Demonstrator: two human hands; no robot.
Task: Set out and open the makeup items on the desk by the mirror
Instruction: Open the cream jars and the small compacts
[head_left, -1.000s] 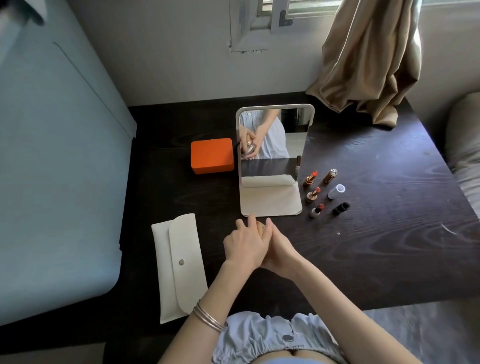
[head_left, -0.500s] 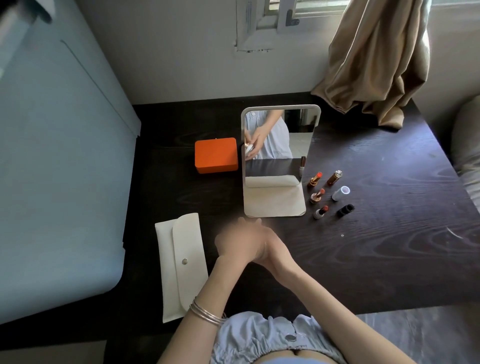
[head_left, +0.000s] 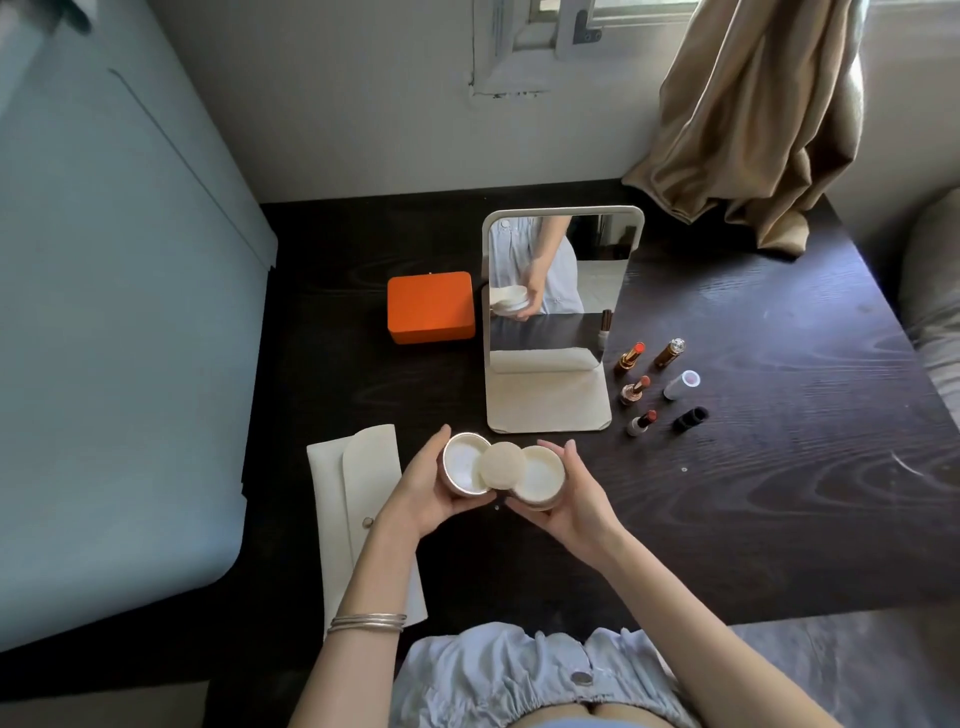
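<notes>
A round powder jar is open in my hands, just in front of the standing mirror (head_left: 558, 291). My left hand (head_left: 421, 493) holds its lid (head_left: 461, 467), turned inside up. My right hand (head_left: 571, 499) holds the jar base (head_left: 545, 475). A round cream puff (head_left: 502, 464) lies tilted across the two halves. Right of the mirror stand three open lipsticks (head_left: 635, 389), and beside them lie a gold cap (head_left: 670, 352), a white cap (head_left: 681, 384) and a black cap (head_left: 691, 419).
A cream pouch (head_left: 358, 467) lies flat at the left on the dark wooden desk (head_left: 753, 493). An orange box (head_left: 431, 306) sits left of the mirror. A beige curtain (head_left: 753, 119) hangs onto the desk's far right corner. A pale blue surface borders the left.
My hands were pressed together around the closed jar and twisting; now they have come apart, with the lid in my left hand, the base in my right and the puff exposed.
</notes>
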